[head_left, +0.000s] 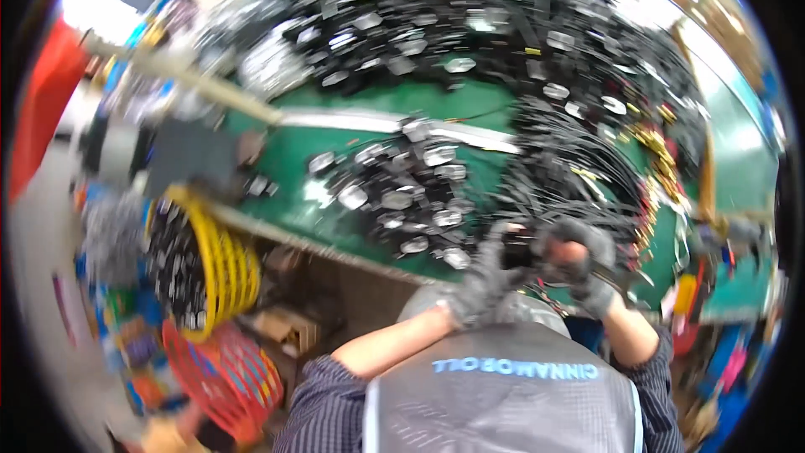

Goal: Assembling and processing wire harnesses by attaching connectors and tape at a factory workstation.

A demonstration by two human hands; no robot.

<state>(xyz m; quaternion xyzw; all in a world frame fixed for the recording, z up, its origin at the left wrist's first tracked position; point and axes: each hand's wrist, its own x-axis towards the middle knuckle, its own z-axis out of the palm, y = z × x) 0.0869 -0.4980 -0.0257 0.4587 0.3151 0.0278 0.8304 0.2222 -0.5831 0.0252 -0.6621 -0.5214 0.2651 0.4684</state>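
My left hand [485, 278], in a grey glove, is closed on a small black part [518, 252] at the near edge of the green table [306, 205]. Just beside it is my right hand [589, 262], also gloved, with bare fingertips showing. Its fingers are curled; motion blur hides what they hold. Beyond both hands lies a thick bundle of black cables [570, 168] with gold and red ends at its right. Left of the bundle, small black and silvery parts [394, 193] lie in a loose pile.
A big heap of black and silvery pieces [402, 29] covers the table's far side, beyond a white strip [352, 119]. At the lower left are a yellow basket [220, 264] full of parts and a red basket [214, 377]. An open cardboard box [289, 327] sits under the table.
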